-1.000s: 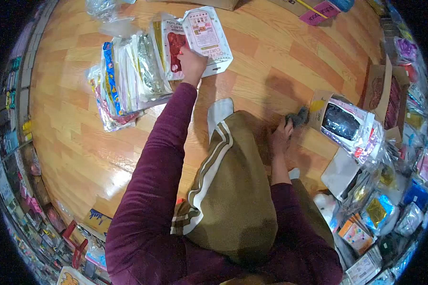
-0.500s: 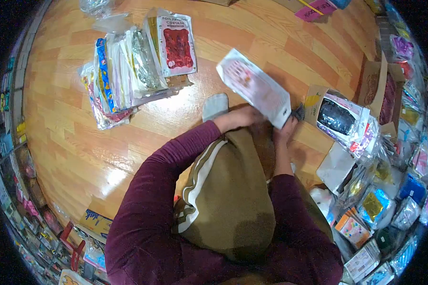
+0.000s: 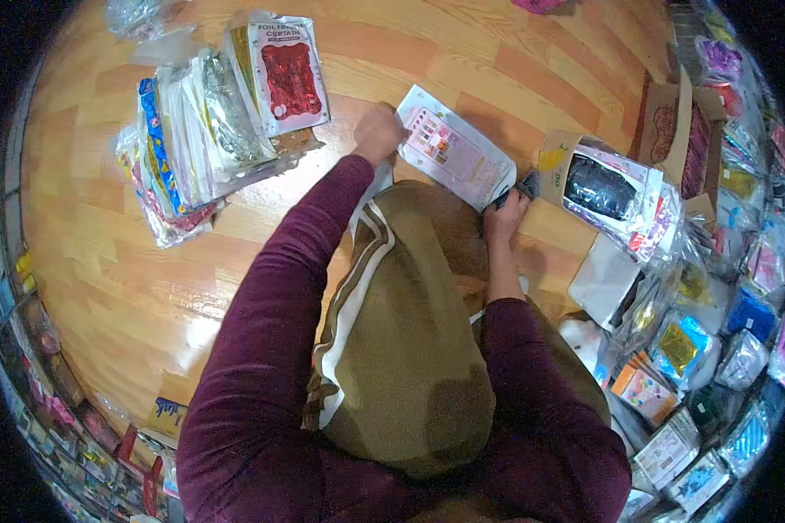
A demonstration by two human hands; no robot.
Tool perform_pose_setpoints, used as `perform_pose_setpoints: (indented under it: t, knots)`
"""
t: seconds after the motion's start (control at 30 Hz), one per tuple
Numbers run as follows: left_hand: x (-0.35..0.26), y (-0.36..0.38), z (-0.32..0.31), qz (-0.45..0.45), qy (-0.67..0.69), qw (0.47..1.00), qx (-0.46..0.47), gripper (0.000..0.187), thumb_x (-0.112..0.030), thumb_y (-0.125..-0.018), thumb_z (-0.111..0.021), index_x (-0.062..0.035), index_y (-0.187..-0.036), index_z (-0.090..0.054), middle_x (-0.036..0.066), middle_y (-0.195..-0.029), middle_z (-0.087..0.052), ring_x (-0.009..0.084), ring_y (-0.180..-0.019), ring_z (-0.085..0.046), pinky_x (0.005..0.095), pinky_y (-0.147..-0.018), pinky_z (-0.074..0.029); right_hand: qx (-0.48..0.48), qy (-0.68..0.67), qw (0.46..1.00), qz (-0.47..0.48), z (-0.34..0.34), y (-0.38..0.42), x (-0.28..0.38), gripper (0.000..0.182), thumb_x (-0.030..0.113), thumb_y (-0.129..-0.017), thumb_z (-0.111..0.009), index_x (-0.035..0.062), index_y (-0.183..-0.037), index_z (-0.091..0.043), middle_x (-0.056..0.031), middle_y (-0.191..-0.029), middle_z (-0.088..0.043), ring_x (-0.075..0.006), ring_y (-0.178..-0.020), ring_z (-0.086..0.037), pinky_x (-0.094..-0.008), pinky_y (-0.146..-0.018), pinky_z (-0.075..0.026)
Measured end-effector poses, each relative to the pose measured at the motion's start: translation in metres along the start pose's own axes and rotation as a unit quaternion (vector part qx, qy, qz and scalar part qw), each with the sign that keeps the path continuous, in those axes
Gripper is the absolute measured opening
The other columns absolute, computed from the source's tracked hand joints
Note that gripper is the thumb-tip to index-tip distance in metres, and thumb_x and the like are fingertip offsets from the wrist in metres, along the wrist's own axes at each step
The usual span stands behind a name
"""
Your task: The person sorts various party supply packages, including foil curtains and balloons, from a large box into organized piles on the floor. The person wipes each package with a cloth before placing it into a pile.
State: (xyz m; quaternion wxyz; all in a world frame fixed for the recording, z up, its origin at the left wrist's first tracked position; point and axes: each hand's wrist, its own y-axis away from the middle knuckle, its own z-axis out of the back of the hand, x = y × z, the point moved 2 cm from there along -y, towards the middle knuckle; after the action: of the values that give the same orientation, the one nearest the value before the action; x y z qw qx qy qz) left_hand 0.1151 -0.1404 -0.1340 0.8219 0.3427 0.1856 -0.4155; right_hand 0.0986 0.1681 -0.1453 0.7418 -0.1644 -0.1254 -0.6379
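Note:
A flat white packet (image 3: 458, 157) with pink print and small pictures on its face is held tilted above my knees. My right hand (image 3: 504, 216) grips its lower right corner. My left hand (image 3: 380, 135) is closed at its left edge, with the fingertips partly hidden. To the left lies a stack of plastic-wrapped packets (image 3: 179, 131). Leaning at that stack's right side is a foil fringe curtain packet (image 3: 290, 83) with a red window.
At right, an open cardboard box (image 3: 554, 166) holds packets, a black one (image 3: 600, 187) in front. Another open carton (image 3: 672, 139) stands behind it. Many wrapped packets (image 3: 685, 344) crowd the right side. Shelved goods (image 3: 52, 383) line the left edge, and wooden floor (image 3: 122, 288) lies between.
My left hand has moved left and away from me, from my knee to the packet's left edge. The packet now shows its printed face more clearly. The view has shifted slightly.

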Motion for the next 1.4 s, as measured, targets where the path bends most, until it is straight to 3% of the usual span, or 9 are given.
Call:
perform_pose_setpoints:
  t: [0.17, 0.23, 0.3, 0.5, 0.63, 0.9, 0.97, 1.1, 1.4]
  knots:
    - [0.02, 0.017, -0.008, 0.022, 0.071, 0.993, 0.094, 0.029, -0.015, -0.066, -0.067, 0.0035, -0.087, -0.06, 0.017, -0.085, -0.062, 0.0293, -0.077, -0.061, 0.0349, -0.068, -0.05, 0.0, -0.072, 0.995, -0.074, 0.023, -0.013, 0.001, 0.039, 0.005, -0.062, -0.057, 0.0001, -0.101, -0.052, -0.0197, -0.104, -0.048, -0.0363, -0.101, -0.044, -0.0398, -0.088, -0.035]
    - [0.039, 0.034, -0.007, 0.121, 0.447, 0.876, 0.138, 0.021, -0.003, -0.07, -0.061, 0.0071, -0.088, -0.058, 0.017, -0.083, -0.061, 0.0232, -0.069, -0.062, 0.0299, -0.058, -0.053, -0.011, -0.134, 0.982, -0.133, 0.037, -0.019, 0.01, 0.039, 0.003, -0.062, -0.055, 0.0001, -0.1, -0.053, -0.0182, -0.102, -0.05, -0.035, -0.101, -0.044, -0.0392, -0.088, -0.036]
    - [0.049, 0.051, 0.004, 0.145, 0.513, 0.841, 0.095, 0.018, 0.006, -0.072, -0.055, 0.0109, -0.09, -0.056, 0.016, -0.079, -0.06, 0.0186, -0.062, -0.06, 0.0251, -0.051, -0.053, -0.098, -0.2, 0.974, -0.032, 0.07, -0.023, 0.047, 0.038, 0.001, -0.061, -0.055, 0.0014, -0.1, -0.054, -0.0167, -0.101, -0.052, -0.0325, -0.1, -0.046, -0.0391, -0.089, -0.035]
    - [0.063, 0.07, -0.011, 0.146, 0.453, 0.873, 0.108, 0.014, 0.009, -0.071, -0.056, 0.0079, -0.085, -0.052, 0.015, -0.076, -0.059, 0.0181, -0.058, -0.06, 0.0258, -0.049, -0.052, -0.019, -0.239, 0.944, 0.227, 0.055, -0.012, 0.185, 0.046, -0.002, -0.063, -0.052, 0.0014, -0.108, -0.05, -0.0183, -0.114, -0.046, -0.0338, -0.105, -0.043, -0.0407, -0.093, -0.032]
    - [0.049, 0.073, -0.002, 0.078, 0.379, 0.921, 0.049, 0.014, 0.009, -0.07, -0.054, 0.0064, -0.084, -0.053, 0.012, -0.075, -0.06, 0.0175, -0.059, -0.06, 0.0273, -0.046, -0.05, 0.239, -0.156, 0.885, 0.369, -0.048, 0.025, 0.211, 0.042, 0.001, -0.071, -0.046, 0.0023, -0.113, -0.048, -0.0148, -0.129, -0.036, -0.0339, -0.121, -0.029, -0.043, -0.099, -0.026]
    - [0.049, 0.073, -0.009, 0.099, 0.411, 0.906, 0.033, 0.01, 0.009, -0.072, -0.054, 0.0045, -0.082, -0.055, 0.01, -0.07, -0.059, 0.013, -0.048, -0.053, 0.0239, -0.042, -0.043, 0.15, 0.047, 0.882, 0.444, -0.05, -0.023, 0.153, 0.04, 0.007, -0.075, -0.046, 0.0001, -0.115, -0.047, -0.0169, -0.131, -0.035, -0.0328, -0.122, -0.031, -0.0418, -0.099, -0.028]
    - [0.045, 0.081, -0.006, 0.123, 0.475, 0.871, 0.039, 0.01, 0.008, -0.075, -0.055, 0.0049, -0.084, -0.054, 0.01, -0.07, -0.06, 0.013, -0.047, -0.053, 0.0239, -0.041, -0.043, 0.091, -0.074, 0.915, 0.387, -0.076, -0.042, 0.098, 0.038, 0.01, -0.081, -0.042, 0.0031, -0.118, -0.044, -0.0161, -0.136, -0.026, -0.0328, -0.124, -0.027, -0.0417, -0.101, -0.027]
    - [0.056, 0.079, -0.01, 0.126, 0.474, 0.87, 0.055, 0.013, 0.008, -0.075, -0.055, 0.0044, -0.088, -0.055, 0.01, -0.075, -0.061, 0.0134, -0.05, -0.055, 0.0233, -0.042, -0.045, 0.164, 0.183, 0.957, 0.156, -0.029, -0.074, 0.063, 0.041, 0.004, -0.081, -0.037, 0.006, -0.121, -0.042, -0.0159, -0.136, -0.026, -0.035, -0.123, -0.026, -0.0381, -0.102, -0.026]
    - [0.043, 0.078, 0.011, 0.154, 0.426, 0.884, 0.116, 0.02, -0.001, -0.076, -0.058, 0.0026, -0.096, -0.054, 0.011, -0.08, -0.062, 0.0125, -0.055, -0.058, 0.0218, -0.048, -0.049, 0.146, 0.158, 0.974, 0.078, -0.024, -0.078, 0.036, 0.047, 0.003, -0.073, -0.048, 0.0047, -0.12, -0.042, -0.0189, -0.135, -0.024, -0.0381, -0.122, -0.026, -0.0409, -0.1, -0.026]
